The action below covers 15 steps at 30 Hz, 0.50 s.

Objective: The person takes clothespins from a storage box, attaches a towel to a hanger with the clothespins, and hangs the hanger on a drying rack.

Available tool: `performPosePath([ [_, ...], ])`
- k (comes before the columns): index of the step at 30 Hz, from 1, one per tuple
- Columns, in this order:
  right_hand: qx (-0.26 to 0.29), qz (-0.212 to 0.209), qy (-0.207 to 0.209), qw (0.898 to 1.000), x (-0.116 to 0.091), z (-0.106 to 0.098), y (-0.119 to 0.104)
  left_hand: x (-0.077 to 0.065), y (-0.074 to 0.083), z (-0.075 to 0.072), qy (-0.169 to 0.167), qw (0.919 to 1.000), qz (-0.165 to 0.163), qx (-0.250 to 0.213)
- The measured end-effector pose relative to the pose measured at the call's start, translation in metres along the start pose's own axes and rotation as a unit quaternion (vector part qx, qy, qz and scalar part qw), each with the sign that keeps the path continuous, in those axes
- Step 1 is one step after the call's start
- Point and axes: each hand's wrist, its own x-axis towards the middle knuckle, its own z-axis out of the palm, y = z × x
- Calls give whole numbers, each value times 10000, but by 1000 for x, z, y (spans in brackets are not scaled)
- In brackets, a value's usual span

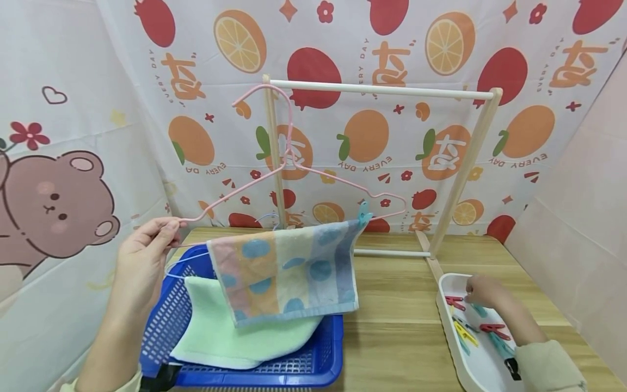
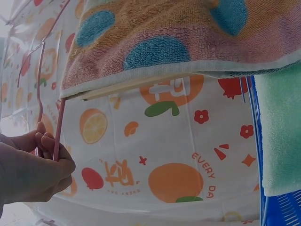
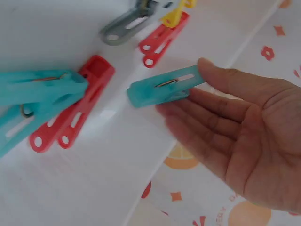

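- Hanger [image 1: 289, 155] (pink) was held up by its left end, pinched between thumb and fingers of the left hand [image 1: 147, 245].
- Towel [image 1: 294, 272] (striped, blue spots) was draped over the hanger's bottom bar; its right top corner was clipped there by a clipped peg [image 1: 364, 213], teal.
- A held peg [image 3: 160, 87], also teal, was pinched between thumb and fingers by the right hand [image 1: 482, 291], over the far end of the tray [image 1: 447, 332].
- Red pegs [image 1: 495, 330], a yellow peg [image 1: 466, 333] and a grey peg [image 3: 127, 29] were left loose in the tray, among others.
- Green cloth [image 1: 254, 343] was laid in the blue basket [image 1: 336, 348], partly hidden by the towel in the head view.
- Rack [image 1: 382, 89] was stood on the desk [image 1: 392, 305], behind the towel.
- Backdrop [image 1: 364, 136] was printed with fruit.
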Motion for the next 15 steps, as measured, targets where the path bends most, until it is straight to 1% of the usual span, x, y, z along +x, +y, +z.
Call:
performPosePath([
  [3,334,-201,267,9989,-4,-4,-3,0,-1,0,-1,10000,17,-74],
  [6,635,-211,421,9969,-8,-9,-8,0,-1,0,14,9999,16,-117],
  [10,828,-186,606,9945,-13,-12,-18,0,-1,-1,45,9999,2,-98],
  [15,965,-338,965,9901,-17,-10,-25,-1,-1,-2,26,9998,39,-170],
])
